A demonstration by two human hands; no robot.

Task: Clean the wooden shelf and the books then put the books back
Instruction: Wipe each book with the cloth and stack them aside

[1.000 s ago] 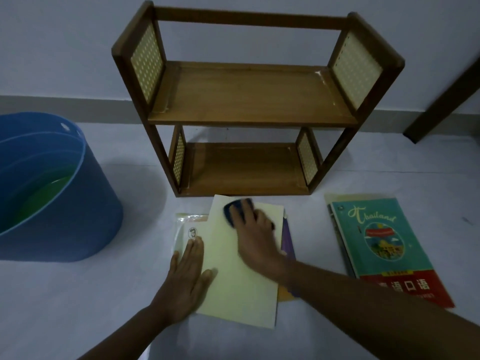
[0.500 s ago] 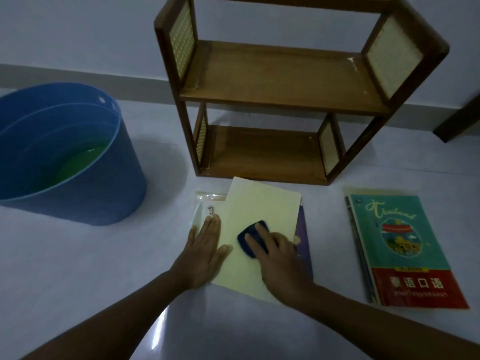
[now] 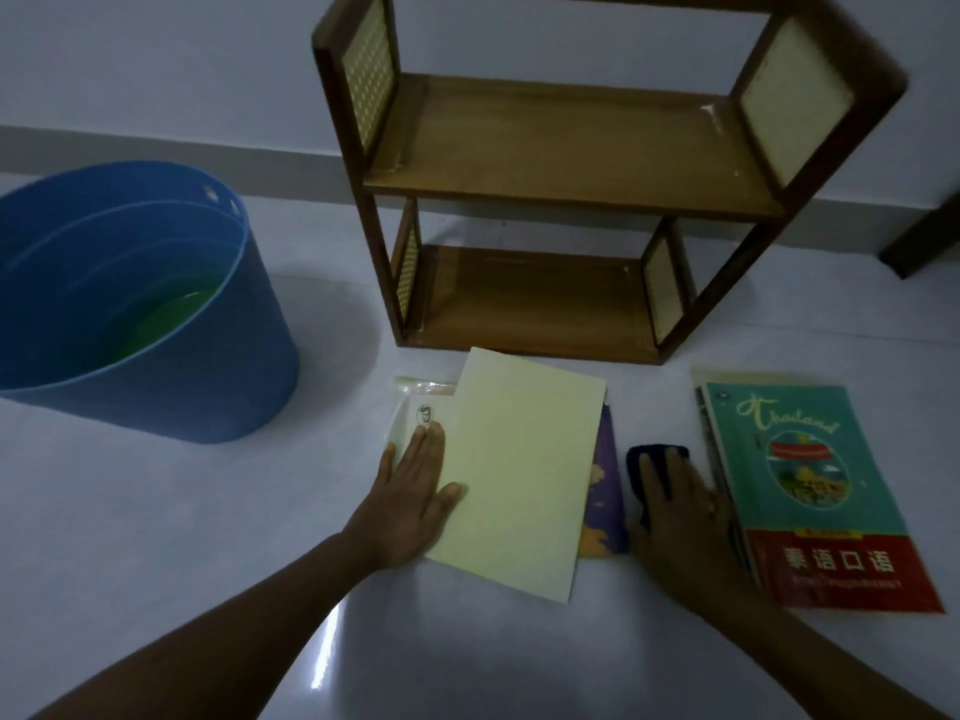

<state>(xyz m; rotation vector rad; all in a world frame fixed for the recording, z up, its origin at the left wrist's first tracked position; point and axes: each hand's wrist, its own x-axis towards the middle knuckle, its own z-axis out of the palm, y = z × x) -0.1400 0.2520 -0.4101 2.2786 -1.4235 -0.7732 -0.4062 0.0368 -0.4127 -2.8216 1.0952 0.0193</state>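
The two-tier wooden shelf point(image 3: 566, 148) stands bare against the wall. In front of it a pale yellow book point(image 3: 519, 470) lies on top of a small stack, with a purple book point(image 3: 608, 491) showing under its right edge. My left hand point(image 3: 413, 491) lies flat on the yellow book's left edge. My right hand point(image 3: 675, 506) presses a dark blue cloth point(image 3: 647, 459) flat onto the floor between the two stacks. A teal and red Thailand book point(image 3: 810, 485) tops the right stack.
A blue bucket point(image 3: 171, 387) with water and something green inside stands at the left. A dark wooden leg point(image 3: 924, 236) leans by the wall at the far right. The white floor point(image 3: 156, 537) is glossy.
My right hand slid the cloth down the yellow book, then off its right side onto the floor. My left hand stayed on the book. The view shifted left and down.
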